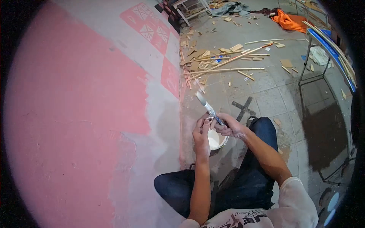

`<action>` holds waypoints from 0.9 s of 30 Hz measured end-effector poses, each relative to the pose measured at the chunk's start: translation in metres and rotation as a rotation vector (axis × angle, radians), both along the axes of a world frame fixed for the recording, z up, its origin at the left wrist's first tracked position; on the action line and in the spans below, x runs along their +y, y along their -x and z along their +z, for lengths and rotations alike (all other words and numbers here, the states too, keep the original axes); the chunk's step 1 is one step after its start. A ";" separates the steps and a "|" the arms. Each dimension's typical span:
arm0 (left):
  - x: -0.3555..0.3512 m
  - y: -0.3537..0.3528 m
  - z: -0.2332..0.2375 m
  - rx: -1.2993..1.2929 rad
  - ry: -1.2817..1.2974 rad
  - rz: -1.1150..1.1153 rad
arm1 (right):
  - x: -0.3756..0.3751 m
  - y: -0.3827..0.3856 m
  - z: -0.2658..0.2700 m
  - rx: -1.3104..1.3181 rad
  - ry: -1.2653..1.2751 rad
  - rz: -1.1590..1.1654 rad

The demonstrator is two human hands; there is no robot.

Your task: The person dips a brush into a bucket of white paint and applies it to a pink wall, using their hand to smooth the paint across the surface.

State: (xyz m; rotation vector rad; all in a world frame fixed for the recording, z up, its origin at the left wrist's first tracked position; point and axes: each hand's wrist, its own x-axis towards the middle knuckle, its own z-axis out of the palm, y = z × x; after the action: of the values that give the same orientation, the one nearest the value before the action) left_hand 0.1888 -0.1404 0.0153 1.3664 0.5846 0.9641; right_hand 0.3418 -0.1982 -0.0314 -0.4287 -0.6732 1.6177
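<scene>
A paintbrush [206, 105] smeared with white stands up at a slant in my right hand [231, 125], whose fingers are closed round its lower handle. My left hand [201, 132] is curled beside it, its fingertips pinched close to the handle. A small white bit shows at those fingertips, too small to name. Right below both hands sits a round bucket [215, 141] with white paint or paste in it, partly hidden by the hands. White smears mark my right wrist.
To the left rises a wall [76, 95] with pink and pale patches. Wooden sticks and scraps [228, 60] litter the floor ahead. A metal-legged table [330, 49] with long strips stands at right. An orange cloth [288, 21] lies at the back.
</scene>
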 end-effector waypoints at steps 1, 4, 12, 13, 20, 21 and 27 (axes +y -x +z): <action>-0.001 -0.001 -0.001 -0.019 -0.013 -0.016 | -0.004 0.002 0.006 -0.037 0.050 0.025; 0.006 0.003 -0.007 0.043 0.086 0.056 | -0.006 0.007 0.013 -0.158 -0.033 0.064; -0.011 0.000 0.019 0.119 0.008 0.183 | 0.007 0.014 -0.006 -0.069 -0.058 0.020; -0.012 0.000 0.018 0.141 -0.022 0.188 | 0.008 0.016 -0.009 -0.076 -0.028 0.001; -0.012 -0.015 0.007 0.107 0.015 0.251 | 0.002 0.013 -0.015 -0.392 -0.030 -0.280; -0.017 -0.018 0.011 0.090 0.048 0.246 | -0.001 0.013 -0.013 -0.503 -0.060 -0.324; -0.010 -0.010 -0.003 -0.098 0.164 0.038 | -0.009 0.010 -0.012 -0.490 -0.038 -0.195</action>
State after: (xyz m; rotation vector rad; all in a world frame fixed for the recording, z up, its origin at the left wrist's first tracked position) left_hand 0.1988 -0.1501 0.0120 1.1595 0.6033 0.9863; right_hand 0.3319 -0.2077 -0.0433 -0.8511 -0.9925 1.3191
